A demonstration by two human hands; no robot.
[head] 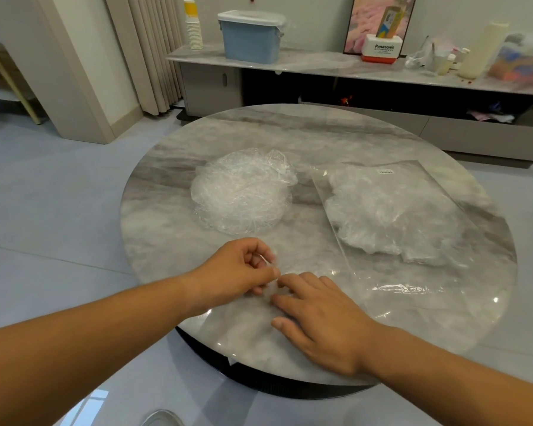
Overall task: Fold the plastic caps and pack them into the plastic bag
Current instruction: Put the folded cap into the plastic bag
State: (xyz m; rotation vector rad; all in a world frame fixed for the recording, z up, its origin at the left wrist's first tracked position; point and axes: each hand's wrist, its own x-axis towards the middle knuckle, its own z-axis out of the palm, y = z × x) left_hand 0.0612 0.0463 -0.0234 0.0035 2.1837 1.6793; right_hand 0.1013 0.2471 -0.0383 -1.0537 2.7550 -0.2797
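A heap of clear crinkled plastic caps [242, 193] lies on the round marble table [166, 216], left of centre. To its right lies a flat clear plastic bag [413, 229] with several folded caps inside. Near the table's front edge a single thin cap [253, 330] is spread flat and is hard to see. My left hand [237, 269] pinches a bunched bit of that cap between thumb and fingers. My right hand [317, 315] lies flat on the cap with straight fingers, its fingertips touching the same bunched bit.
Behind the table runs a low marble-topped cabinet [320, 64] with a blue lidded box [251, 36], stacked paper cups [194, 29], a Panasonic box [382, 49] and bottles. Grey tiled floor [59, 216] surrounds the table; curtains hang at the back left.
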